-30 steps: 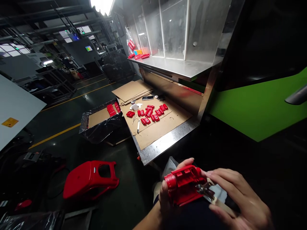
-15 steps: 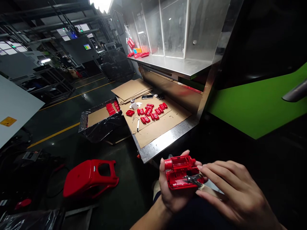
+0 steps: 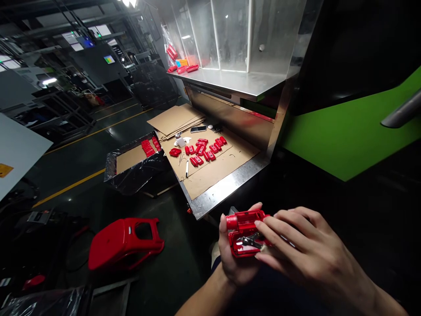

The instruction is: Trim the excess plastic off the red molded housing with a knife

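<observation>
Glossy red moulded plastic housing with a bright metal part in its hollow; matt brown corrugated cardboard on a scratched stainless steel bench edge; crinkled, shiny black plastic sheeting; a smooth, glossy red plastic shell on a polished dark floor.

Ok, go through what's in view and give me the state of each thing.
Left hand, gripping the housing from below
Red plastic housing, hollow side up
Right hand, holding the tool
Metal tool, tip inside the housing
Phone, lying on cardboard
Black-lined box, holding red parts
</observation>
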